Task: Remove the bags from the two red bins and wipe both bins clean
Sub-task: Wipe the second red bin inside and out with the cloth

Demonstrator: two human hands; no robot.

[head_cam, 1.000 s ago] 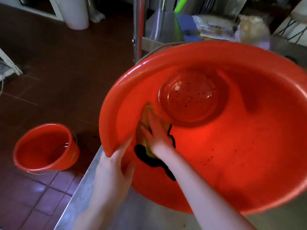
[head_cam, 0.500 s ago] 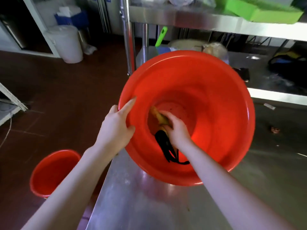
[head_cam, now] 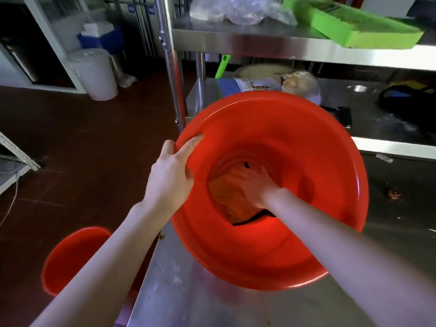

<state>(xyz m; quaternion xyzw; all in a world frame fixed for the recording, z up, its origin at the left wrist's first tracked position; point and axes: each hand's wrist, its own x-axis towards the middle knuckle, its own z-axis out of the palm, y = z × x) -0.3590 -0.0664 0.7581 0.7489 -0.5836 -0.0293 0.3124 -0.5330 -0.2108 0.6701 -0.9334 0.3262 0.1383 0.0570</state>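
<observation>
Head view, left hand [head_cam: 169, 178] fingers gripping red bin [head_cam: 295, 142] rim, right hand [head_cam: 257, 187] fingers pressing cloth [head_cam: 225, 195] inside

We see through one head-worn wide-angle camera, facing forward and down, close above the round red plastic bin [head_cam: 306, 142] on the stainless-steel table [head_cam: 188, 303].

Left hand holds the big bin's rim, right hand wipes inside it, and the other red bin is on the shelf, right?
Not quite: the head view shows the other red bin on the floor, left of the table; the rest holds.
</observation>
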